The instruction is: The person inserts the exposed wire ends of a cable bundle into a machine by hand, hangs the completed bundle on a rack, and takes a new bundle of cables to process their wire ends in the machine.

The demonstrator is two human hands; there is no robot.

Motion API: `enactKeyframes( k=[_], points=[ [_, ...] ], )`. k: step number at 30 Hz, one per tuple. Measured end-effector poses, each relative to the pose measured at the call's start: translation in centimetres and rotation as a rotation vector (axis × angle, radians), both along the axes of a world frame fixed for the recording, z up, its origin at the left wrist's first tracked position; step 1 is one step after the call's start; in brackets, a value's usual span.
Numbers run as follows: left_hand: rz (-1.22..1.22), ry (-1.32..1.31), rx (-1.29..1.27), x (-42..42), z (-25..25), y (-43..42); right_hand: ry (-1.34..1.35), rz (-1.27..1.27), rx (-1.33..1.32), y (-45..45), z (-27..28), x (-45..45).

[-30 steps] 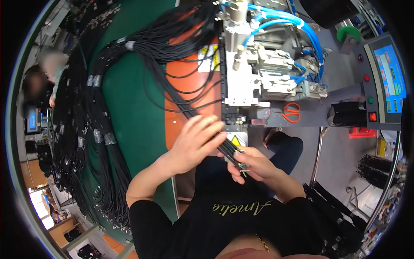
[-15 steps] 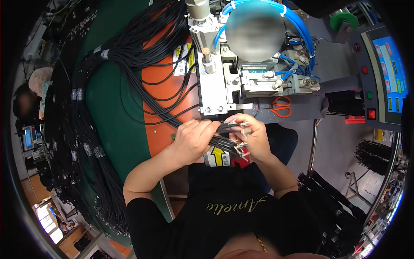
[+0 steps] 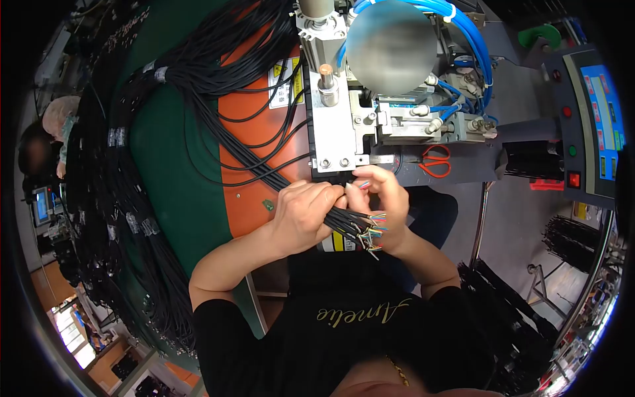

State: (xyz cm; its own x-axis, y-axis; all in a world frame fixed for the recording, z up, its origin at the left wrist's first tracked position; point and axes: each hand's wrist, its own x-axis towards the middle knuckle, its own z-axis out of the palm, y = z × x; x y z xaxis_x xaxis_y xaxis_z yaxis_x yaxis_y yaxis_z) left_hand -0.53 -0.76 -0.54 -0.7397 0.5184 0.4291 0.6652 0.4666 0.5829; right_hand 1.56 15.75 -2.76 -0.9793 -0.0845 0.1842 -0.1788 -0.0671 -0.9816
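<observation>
My left hand (image 3: 303,213) is closed around a bundle of black cables (image 3: 345,221), whose stripped ends fan out to the right in thin coloured wires (image 3: 374,233). Above the bundle, my right hand (image 3: 390,206) pinches the end of a single cable between thumb and forefinger, with a bit of coloured wire showing. Both hands are just below the metal plate (image 3: 333,142) of a pneumatic machine. The cables run back up and left from my left hand across the orange surface (image 3: 245,188).
A large tied bundle of black cables (image 3: 198,73) lies on the green table (image 3: 169,159). Orange-handled scissors (image 3: 435,161) lie right of the machine. A control panel with a screen (image 3: 600,116) stands at far right. Another person (image 3: 40,155) is at far left.
My right hand has shifted from the spread wire ends to one cable above the bundle. The bundle's ends now hang slightly lower, and the view has shifted slightly.
</observation>
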Motion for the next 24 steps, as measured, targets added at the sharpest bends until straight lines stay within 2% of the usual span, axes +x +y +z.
enactKeyframes(
  k=[2,7,9,11,13,14,16,19,20,22,23,24],
  points=[
    [0.027,-0.016,0.029,-0.1,-0.2,0.1,-0.284,0.113,-0.384,0.8,0.2,0.4],
    [0.042,-0.075,0.065,0.0,-0.3,0.3,-0.198,0.059,-0.362,0.4,-0.3,1.3],
    [0.059,-0.047,0.091,0.0,0.0,0.5,-0.476,0.083,-0.603,0.9,-0.7,1.2],
    [0.052,-0.054,0.080,-0.1,0.0,0.5,-0.514,0.145,-0.653,1.4,-0.7,0.9],
    [0.045,-0.061,0.071,-0.1,0.1,0.4,0.161,-0.024,0.180,1.2,-0.6,0.9],
    [0.053,-0.125,0.071,0.0,0.3,0.2,0.160,-0.022,0.180,0.9,-0.8,0.9],
    [0.059,-0.191,0.069,0.1,0.3,0.0,0.485,-0.097,0.447,0.2,-1.3,1.1],
    [0.063,-0.104,0.051,0.2,0.0,0.3,0.329,-0.055,0.312,0.9,-0.9,1.2],
    [0.066,-0.109,0.051,0.2,0.1,0.4,0.153,-0.043,0.208,1.3,-0.7,1.2],
    [0.052,-0.065,0.016,0.0,0.1,0.5,-0.250,0.112,-0.295,2.0,-0.7,0.5],
    [0.050,-0.065,0.015,0.0,0.2,0.5,-0.370,0.170,-0.455,2.1,-1.0,0.4],
    [0.047,-0.064,0.001,0.0,0.3,0.4,-0.370,0.168,-0.456,2.2,-1.0,0.2]
  ],
)
